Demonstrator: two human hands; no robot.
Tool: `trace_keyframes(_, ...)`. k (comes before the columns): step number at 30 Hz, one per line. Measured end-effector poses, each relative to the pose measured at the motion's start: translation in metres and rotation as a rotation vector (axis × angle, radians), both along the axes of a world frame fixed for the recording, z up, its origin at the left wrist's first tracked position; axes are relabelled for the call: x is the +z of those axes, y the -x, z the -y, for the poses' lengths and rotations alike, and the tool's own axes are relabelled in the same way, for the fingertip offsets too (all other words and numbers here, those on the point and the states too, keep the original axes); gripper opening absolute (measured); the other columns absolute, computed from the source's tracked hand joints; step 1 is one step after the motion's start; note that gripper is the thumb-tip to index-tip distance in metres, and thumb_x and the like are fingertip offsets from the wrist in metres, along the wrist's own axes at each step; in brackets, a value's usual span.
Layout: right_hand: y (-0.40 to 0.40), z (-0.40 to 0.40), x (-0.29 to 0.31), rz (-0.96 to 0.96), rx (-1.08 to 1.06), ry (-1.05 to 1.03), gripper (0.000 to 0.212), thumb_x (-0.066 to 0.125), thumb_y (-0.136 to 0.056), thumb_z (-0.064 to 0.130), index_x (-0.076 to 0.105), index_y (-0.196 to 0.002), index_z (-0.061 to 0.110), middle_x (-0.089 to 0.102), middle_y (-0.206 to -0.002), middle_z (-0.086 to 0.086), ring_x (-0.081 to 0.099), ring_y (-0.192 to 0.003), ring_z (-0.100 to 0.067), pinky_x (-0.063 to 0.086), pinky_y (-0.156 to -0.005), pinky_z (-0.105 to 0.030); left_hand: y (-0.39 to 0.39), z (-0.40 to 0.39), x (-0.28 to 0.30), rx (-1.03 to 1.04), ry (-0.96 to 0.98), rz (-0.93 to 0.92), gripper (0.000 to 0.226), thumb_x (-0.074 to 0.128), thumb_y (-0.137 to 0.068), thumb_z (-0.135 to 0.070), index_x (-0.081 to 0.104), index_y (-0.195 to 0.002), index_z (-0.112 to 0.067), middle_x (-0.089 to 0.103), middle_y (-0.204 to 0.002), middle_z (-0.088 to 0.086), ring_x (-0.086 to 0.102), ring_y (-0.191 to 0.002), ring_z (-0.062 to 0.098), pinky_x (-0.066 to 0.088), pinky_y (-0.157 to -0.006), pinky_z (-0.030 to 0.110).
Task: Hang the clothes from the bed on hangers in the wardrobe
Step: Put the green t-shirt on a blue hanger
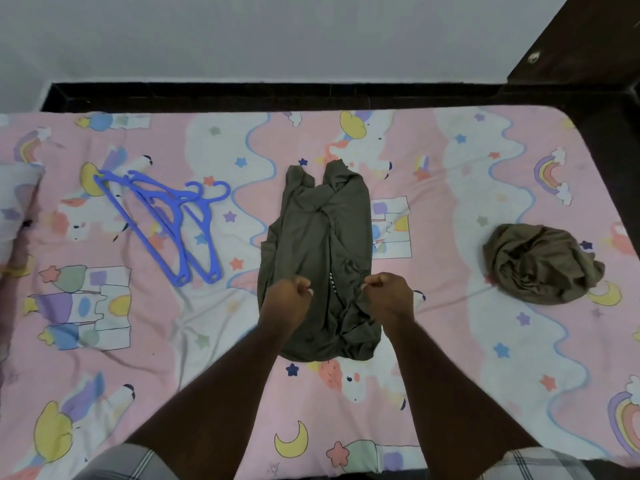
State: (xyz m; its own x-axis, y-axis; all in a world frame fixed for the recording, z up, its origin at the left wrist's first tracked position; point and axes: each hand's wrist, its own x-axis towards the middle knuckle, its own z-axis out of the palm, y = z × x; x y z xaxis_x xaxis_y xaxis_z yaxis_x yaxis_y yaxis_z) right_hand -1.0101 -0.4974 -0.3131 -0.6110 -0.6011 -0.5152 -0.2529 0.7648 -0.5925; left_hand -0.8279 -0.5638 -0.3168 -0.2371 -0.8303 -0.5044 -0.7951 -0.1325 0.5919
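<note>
An olive-green garment [313,233] lies stretched lengthwise in the middle of the bed. My left hand [285,303] grips its left side with curled fingers. My right hand [389,299] pinches bunched cloth on its right side. A second olive-green garment [540,263] sits crumpled in a heap on the right of the bed. Blue plastic hangers [173,223] lie stacked together on the left of the bed, apart from both hands.
The bed [467,358] has a pink cartoon-print sheet and a dark frame along its far edge [277,95]. A pillow [17,209] lies at the far left. A dark wooden panel [588,46] rises at the top right against the grey wall.
</note>
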Motion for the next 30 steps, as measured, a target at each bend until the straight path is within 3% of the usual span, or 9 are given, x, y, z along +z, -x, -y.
trace_keyframes(7,0.038,0.036,-0.065,-0.024,0.004,-0.063,0.025,0.066,-0.089,0.022,0.072,-0.111,0.011,0.072,-0.114,-0.007,0.064,-0.109,-0.030,0.046,-0.097,-0.031,0.041,0.016,-0.051,-0.025,-0.035,-0.040,0.025,0.059,-0.098,-0.023,0.071,-0.119,-0.015,0.073,-0.114,0.003,0.065,-0.106,0.017,0.039,-0.085,0.017)
trace_keyframes(11,0.044,0.055,-0.097,-0.035,0.056,-0.086,0.028,0.067,-0.090,0.028,0.066,-0.110,0.008,0.070,-0.110,-0.010,0.062,-0.109,-0.033,0.042,-0.083,-0.029,0.055,0.017,-0.078,-0.006,-0.055,-0.020,0.028,0.056,-0.100,-0.024,0.070,-0.123,-0.019,0.073,-0.114,-0.002,0.059,-0.092,0.003,0.036,-0.072,0.008)
trace_keyframes(14,0.046,0.061,-0.114,-0.039,0.063,-0.103,0.024,0.065,-0.090,0.021,0.066,-0.111,0.010,0.068,-0.113,-0.009,0.060,-0.110,-0.032,0.042,-0.085,-0.029,0.063,0.018,-0.090,0.024,-0.069,-0.007,0.029,0.056,-0.100,-0.023,0.069,-0.125,-0.018,0.072,-0.119,-0.002,0.064,-0.107,0.010,0.036,-0.081,0.012)
trace_keyframes(16,0.053,0.059,-0.118,-0.041,0.021,-0.098,0.021,0.060,-0.089,0.014,0.069,-0.109,0.015,0.070,-0.114,-0.006,0.061,-0.110,-0.030,0.041,-0.084,-0.026,0.068,0.019,-0.094,0.046,-0.065,0.004,0.029,0.055,-0.100,-0.022,0.070,-0.124,-0.018,0.072,-0.118,-0.002,0.063,-0.107,0.010,0.036,-0.081,0.012)
trace_keyframes(19,0.072,0.051,-0.110,-0.131,-0.184,0.015,0.026,0.054,-0.088,0.008,0.073,-0.105,0.014,0.072,-0.106,-0.006,0.064,-0.101,-0.029,0.035,-0.076,-0.021,0.075,0.025,-0.095,0.098,-0.052,0.017,0.027,0.057,-0.098,-0.018,0.072,-0.120,-0.018,0.074,-0.113,-0.001,0.064,-0.105,0.011,0.037,-0.081,0.013)
trace_keyframes(23,0.103,0.027,-0.100,-0.204,-0.474,0.096,0.028,0.052,-0.087,0.007,0.071,-0.107,0.012,0.071,-0.107,-0.009,0.064,-0.100,-0.031,0.042,-0.082,-0.025,0.090,0.035,-0.100,0.108,-0.045,0.041,0.025,0.059,-0.095,-0.023,0.073,-0.116,-0.022,0.075,-0.111,0.002,0.066,-0.109,0.022,0.048,-0.094,0.027)
trace_keyframes(26,0.116,0.009,-0.100,-0.176,-0.510,0.080,0.027,0.052,-0.088,0.006,0.070,-0.108,0.012,0.071,-0.106,-0.009,0.064,-0.097,-0.029,0.044,-0.083,-0.027,0.106,0.042,-0.100,0.084,-0.029,0.050,0.025,0.058,-0.093,-0.026,0.072,-0.114,-0.028,0.075,-0.110,0.004,0.067,-0.107,0.026,0.053,-0.094,0.037)
trace_keyframes(30,0.125,0.001,-0.101,-0.039,-0.509,0.070,0.026,0.061,-0.087,0.007,0.067,-0.111,0.015,0.067,-0.092,0.001,0.062,-0.090,-0.023,0.049,-0.082,-0.030,0.135,0.060,-0.100,-0.032,0.036,0.033,0.031,0.054,-0.093,-0.010,0.072,-0.116,-0.019,0.073,-0.114,0.008,0.066,-0.109,0.029,0.051,-0.095,0.035)
